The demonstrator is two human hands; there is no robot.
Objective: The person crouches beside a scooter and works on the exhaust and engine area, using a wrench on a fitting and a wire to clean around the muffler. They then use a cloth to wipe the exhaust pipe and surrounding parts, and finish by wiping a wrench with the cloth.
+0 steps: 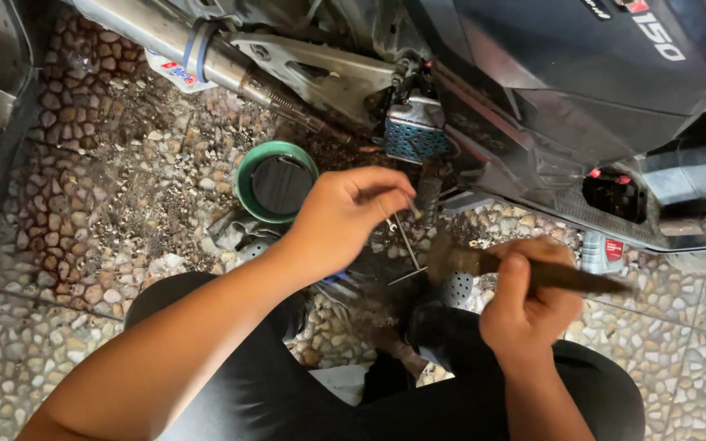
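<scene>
My left hand [345, 216] pinches a thin metal rod [407, 242] upright below a black motorcycle [565, 90]. My right hand [529, 298] grips the dark wooden handle of a hammer [484, 263], whose rusty head sits just right of the rod and is blurred. Both hands hover over my knees in black trousers, above a pebble floor. The rod's lower end is among small metal parts by a perforated foot peg [458, 287].
A green round tin [278, 181] with dark contents stands on the pebble floor [67, 245], left of my left hand. The silver exhaust pipe [181, 45] and footrest bracket [328, 73] cross the top. A blue-grey pedal [414, 131] hangs above the hands. Crumpled rags lie beside the tin.
</scene>
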